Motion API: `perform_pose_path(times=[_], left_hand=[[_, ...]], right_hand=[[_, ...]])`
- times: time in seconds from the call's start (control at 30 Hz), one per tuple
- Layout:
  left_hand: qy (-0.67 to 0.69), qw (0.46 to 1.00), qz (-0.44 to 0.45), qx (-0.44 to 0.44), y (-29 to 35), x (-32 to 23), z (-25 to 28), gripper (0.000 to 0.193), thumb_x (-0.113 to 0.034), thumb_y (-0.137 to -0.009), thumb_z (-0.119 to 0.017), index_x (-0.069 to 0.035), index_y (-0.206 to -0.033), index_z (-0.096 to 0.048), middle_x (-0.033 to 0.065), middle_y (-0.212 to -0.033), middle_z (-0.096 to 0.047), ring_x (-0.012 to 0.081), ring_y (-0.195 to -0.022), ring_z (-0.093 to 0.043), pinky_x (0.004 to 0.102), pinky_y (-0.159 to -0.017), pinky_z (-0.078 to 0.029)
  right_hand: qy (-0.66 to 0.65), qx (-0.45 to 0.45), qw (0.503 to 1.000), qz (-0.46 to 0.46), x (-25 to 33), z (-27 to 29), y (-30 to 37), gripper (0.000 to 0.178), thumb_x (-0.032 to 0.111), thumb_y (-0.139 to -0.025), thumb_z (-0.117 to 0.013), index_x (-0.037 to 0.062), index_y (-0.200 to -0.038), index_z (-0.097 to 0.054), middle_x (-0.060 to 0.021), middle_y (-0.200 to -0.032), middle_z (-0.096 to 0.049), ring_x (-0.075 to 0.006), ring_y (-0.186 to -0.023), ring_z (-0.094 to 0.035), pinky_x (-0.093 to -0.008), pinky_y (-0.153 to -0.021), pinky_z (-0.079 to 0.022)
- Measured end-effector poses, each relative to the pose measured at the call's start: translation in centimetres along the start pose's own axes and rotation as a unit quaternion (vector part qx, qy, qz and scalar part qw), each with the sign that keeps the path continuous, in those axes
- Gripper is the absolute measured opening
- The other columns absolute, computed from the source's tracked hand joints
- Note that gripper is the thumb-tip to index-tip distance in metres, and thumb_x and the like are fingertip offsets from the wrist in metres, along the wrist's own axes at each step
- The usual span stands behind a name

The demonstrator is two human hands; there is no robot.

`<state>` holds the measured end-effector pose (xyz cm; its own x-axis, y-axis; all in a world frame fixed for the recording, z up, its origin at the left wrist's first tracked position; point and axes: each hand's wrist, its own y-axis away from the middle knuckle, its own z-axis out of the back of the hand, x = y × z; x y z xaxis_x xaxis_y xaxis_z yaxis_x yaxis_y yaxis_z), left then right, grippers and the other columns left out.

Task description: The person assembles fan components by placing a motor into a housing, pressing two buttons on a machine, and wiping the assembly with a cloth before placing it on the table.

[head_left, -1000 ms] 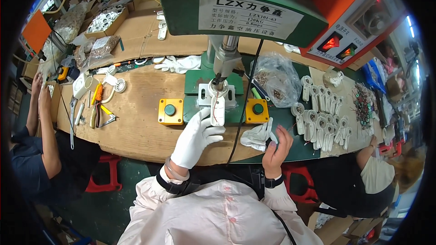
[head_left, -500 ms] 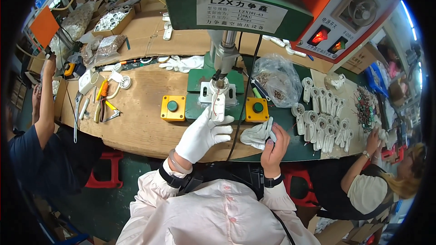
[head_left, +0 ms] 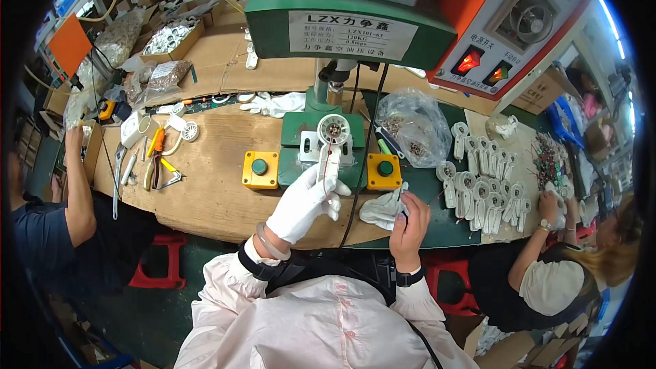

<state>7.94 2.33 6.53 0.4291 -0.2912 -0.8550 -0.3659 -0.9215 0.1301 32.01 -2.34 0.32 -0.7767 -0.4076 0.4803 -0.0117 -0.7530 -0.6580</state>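
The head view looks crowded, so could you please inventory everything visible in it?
Bench: one, brown and green, centre
Press: one, green, top centre
Control box: one, orange, top right
Button boxes: two, yellow, flanking press base
Handled part: one, white, in left hand
Similar parts: over a dozen, white, bench right
Loose gloves: at least two, white, left and right of press
Plastic bag: one, clear, right of press
Wrench: one, silver, bench left
Hand tools: several, orange and yellow, beside wrench
Open cartons: several, brown, top left and lower right
Stools: two, red, below bench
Other people: at least three, mixed clothing, left, right, top
Own shirt: one, pink, bottom
Left hand: one, white-gloved, around handled part
Right hand: one, bare, right of centre
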Motion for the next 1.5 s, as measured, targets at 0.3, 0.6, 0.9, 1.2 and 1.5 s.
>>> perform_pose_path(times=[0.3, 0.6, 0.9, 1.2, 1.5], left_hand=[[-0.103, 0.988, -0.015, -0.113, 0.6, -10.5, 6.9, 0.020, -0.026, -0.097, -0.055, -0.007, -0.103, -0.058, 0.0021, -0.072, -0.060, 0.0093, -0.053, -0.052, 0.0211, -0.047, -0.042], [-0.070, 0.980, 0.172, -0.072, -18.5, -14.6, 23.9, 0.011, -0.021, -0.095, -0.052, -0.011, -0.097, -0.057, -0.0013, -0.079, -0.060, 0.0128, -0.057, -0.052, 0.0240, -0.053, -0.044], [0.165, 0.970, 0.035, -0.177, -22.1, -11.9, 24.0, 0.052, -0.027, -0.098, -0.054, -0.014, -0.146, -0.038, 0.0089, -0.150, -0.040, 0.0218, -0.133, -0.044, 0.0382, -0.108, -0.041], [0.017, 0.993, -0.111, 0.026, -3.0, -10.7, 22.4, 0.050, -0.026, -0.103, -0.040, -0.007, -0.149, -0.034, 0.0051, -0.156, -0.034, 0.0142, -0.130, -0.041, 0.0267, -0.101, -0.039], [-0.015, 0.956, -0.220, -0.194, 6.3, -7.1, 10.5, 0.055, -0.029, -0.105, -0.040, -0.001, -0.151, -0.029, 0.0108, -0.154, -0.035, 0.0106, -0.108, -0.051, 0.0205, -0.080, -0.044]], right_hand=[[0.004, 0.018, 0.999, -0.026, 0.2, 0.6, 0.8, 0.031, 0.012, -0.093, -0.046, -0.0027, -0.117, -0.058, -0.0188, -0.118, -0.060, -0.0367, -0.108, -0.054, -0.0430, -0.097, -0.039], [0.025, 0.008, 0.999, -0.039, 0.3, 0.1, 1.0, 0.029, 0.012, -0.093, -0.046, -0.0021, -0.116, -0.058, -0.0187, -0.116, -0.060, -0.0364, -0.105, -0.055, -0.0425, -0.096, -0.040], [0.102, 0.000, 0.991, -0.091, -2.6, 1.7, 0.6, 0.030, 0.008, -0.085, -0.062, -0.0004, -0.114, -0.059, -0.0164, -0.111, -0.061, -0.0351, -0.102, -0.056, -0.0427, -0.091, -0.043], [0.279, -0.014, 0.948, -0.152, -7.6, 5.9, -1.9, 0.043, 0.014, -0.079, -0.072, 0.0026, -0.118, -0.058, -0.0173, -0.110, -0.062, -0.0375, -0.100, -0.056, -0.0443, -0.090, -0.045], [0.352, -0.045, 0.932, -0.070, -11.5, 8.4, -5.5, 0.051, 0.018, -0.076, -0.076, 0.0055, -0.122, -0.058, -0.0141, -0.111, -0.065, -0.0385, -0.110, -0.052, -0.0471, -0.094, -0.042]])
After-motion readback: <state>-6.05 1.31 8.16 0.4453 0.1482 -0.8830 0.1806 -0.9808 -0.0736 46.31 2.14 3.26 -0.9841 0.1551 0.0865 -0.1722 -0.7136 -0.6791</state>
